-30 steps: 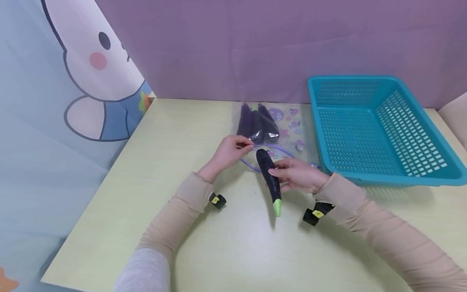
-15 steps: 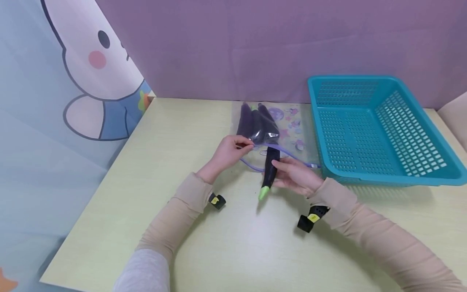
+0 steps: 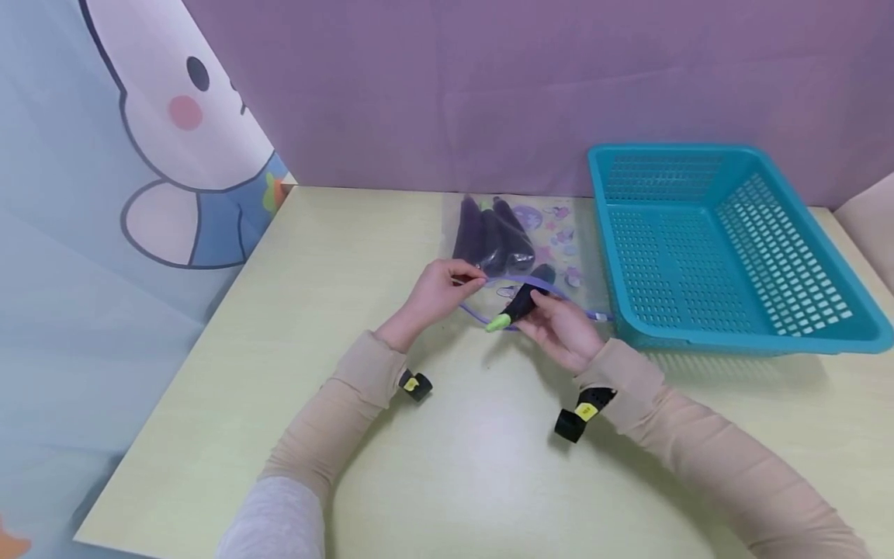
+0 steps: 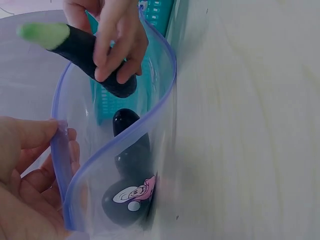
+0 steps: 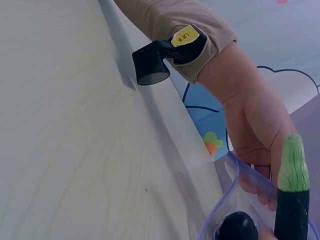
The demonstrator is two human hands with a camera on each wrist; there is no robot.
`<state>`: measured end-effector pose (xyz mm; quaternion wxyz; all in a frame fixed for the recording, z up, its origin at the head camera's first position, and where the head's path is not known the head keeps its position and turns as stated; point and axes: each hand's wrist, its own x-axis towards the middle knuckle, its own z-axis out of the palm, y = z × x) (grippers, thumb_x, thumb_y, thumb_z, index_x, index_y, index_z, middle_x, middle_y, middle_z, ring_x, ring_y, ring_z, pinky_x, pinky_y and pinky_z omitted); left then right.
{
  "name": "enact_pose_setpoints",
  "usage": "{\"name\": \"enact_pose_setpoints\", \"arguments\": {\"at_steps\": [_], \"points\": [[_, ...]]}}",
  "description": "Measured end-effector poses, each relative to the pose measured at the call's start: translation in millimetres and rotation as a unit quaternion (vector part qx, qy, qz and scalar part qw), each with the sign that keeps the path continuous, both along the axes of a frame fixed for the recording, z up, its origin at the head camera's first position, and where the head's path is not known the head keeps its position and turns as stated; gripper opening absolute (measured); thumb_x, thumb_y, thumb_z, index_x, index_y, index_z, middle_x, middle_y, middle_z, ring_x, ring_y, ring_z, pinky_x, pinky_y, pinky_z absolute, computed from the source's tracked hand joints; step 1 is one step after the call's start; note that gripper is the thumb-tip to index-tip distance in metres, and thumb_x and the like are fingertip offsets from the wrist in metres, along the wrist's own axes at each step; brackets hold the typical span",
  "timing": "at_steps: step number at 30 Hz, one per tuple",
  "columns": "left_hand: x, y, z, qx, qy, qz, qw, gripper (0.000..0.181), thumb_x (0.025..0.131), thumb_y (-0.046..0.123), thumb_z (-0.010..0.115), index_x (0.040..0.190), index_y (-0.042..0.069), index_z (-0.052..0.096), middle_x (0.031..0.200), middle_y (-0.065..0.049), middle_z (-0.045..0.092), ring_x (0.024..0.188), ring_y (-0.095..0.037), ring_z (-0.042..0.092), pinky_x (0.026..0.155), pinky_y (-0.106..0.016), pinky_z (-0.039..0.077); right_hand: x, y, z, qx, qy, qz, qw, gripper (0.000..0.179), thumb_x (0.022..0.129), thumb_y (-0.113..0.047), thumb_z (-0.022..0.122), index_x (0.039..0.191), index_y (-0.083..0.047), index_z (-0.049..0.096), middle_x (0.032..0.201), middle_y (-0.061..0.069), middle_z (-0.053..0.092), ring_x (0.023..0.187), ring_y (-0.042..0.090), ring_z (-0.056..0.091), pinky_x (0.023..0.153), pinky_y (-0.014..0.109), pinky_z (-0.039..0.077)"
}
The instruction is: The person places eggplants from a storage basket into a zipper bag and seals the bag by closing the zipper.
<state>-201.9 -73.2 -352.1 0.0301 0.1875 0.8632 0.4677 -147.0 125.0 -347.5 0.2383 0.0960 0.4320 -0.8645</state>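
Note:
A clear zip bag (image 3: 559,233) with a purple rim and cartoon prints lies at the table's back, its mouth spread wide. My left hand (image 3: 441,291) pinches the rim at the mouth's left side. Several dark eggplants (image 3: 482,233) lie side by side inside the bag. My right hand (image 3: 564,330) grips another eggplant (image 3: 518,304), black with a green stem end, by its middle. In the left wrist view this held eggplant (image 4: 80,47) is tilted at the bag's mouth, its dark blunt end inside the rim and its green end pointing outward.
A teal perforated basket (image 3: 757,341) stands right of the bag, close to its edge. A purple cloth (image 3: 454,93) hangs behind the table, and a cartoon-printed curtain (image 3: 63,310) hangs at the left. Pale wood tabletop (image 3: 454,481) stretches in front of the hands.
My right hand has carried the eggplant up toward the bag and turned it, so its dark end now passes behind the purple rim. The left hand keeps its pinch in place.

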Motion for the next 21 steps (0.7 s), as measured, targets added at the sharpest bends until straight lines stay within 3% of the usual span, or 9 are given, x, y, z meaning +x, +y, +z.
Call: {"name": "enact_pose_setpoints", "arguments": {"at_steps": [3,6,9,14,17,21], "points": [[1.1,-0.4,1.3,-0.001,-0.002,-0.002,1.0,0.015,0.089,0.008,0.064,0.099,-0.001,0.071,0.097,-0.015,0.07,0.087,-0.025,0.066,0.079,-0.026,0.055,-2.0,-2.6,0.4,-0.002,-0.015,-0.037,0.9992,0.024,0.103,-0.01,0.028,0.124,-0.002,0.038,0.121,0.01,0.044,0.111,0.012,0.048,0.105,0.022,0.039],[1.9,-0.8,2.3,-0.003,-0.007,-0.001,1.0,0.015,0.089,0.008,0.064,0.099,-0.001,0.071,0.098,-0.014,0.07,0.087,-0.024,0.066,0.078,-0.027,0.055,-5.9,-8.0,-0.9,-0.004,-0.021,-0.08,0.9966,0.013,0.102,-0.01,0.03,0.105,-0.005,0.042,0.098,0.003,0.051,0.09,0.008,0.05,0.087,0.016,0.047],[1.3,-0.4,1.7,-0.002,-0.008,-0.002,1.0,0.016,0.089,0.008,0.064,0.099,-0.001,0.071,0.098,-0.014,0.07,0.087,-0.024,0.065,0.079,-0.026,0.055,-9.9,-14.7,-2.7,0.003,-0.022,-0.129,0.9915,0.015,0.102,-0.011,0.032,0.097,-0.005,0.045,0.08,0.0,0.051,0.074,0.008,0.048,0.07,0.017,0.044],[0.9,0.2,0.8,-0.001,-0.009,-0.003,1.0,0.015,0.089,0.007,0.064,0.099,-0.001,0.071,0.097,-0.015,0.07,0.087,-0.024,0.066,0.078,-0.025,0.055,-16.9,-20.1,-8.4,0.035,-0.025,-0.191,0.9807,0.025,0.102,-0.018,0.038,0.085,-0.005,0.051,0.064,-0.001,0.051,0.056,0.008,0.041,0.053,0.015,0.034],[1.3,0.3,1.0,-0.001,-0.014,-0.002,0.9999,0.015,0.089,0.008,0.064,0.099,0.0,0.071,0.098,-0.014,0.07,0.086,-0.024,0.066,0.078,-0.025,0.055,-24.3,-20.7,-13.7,0.027,-0.029,-0.221,0.9744,0.027,0.101,-0.02,0.04,0.081,-0.006,0.052,0.062,-0.001,0.052,0.055,0.009,0.045,0.052,0.015,0.037],[1.3,0.5,0.6,-0.001,-0.013,-0.003,0.9999,0.015,0.089,0.008,0.064,0.099,0.0,0.071,0.097,-0.014,0.07,0.087,-0.023,0.066,0.078,-0.025,0.055,-31.8,-21.9,-15.5,0.001,-0.028,-0.245,0.969,0.022,0.1,-0.02,0.042,0.083,-0.008,0.048,0.064,-0.002,0.05,0.063,0.009,0.05,0.06,0.017,0.045]]}}
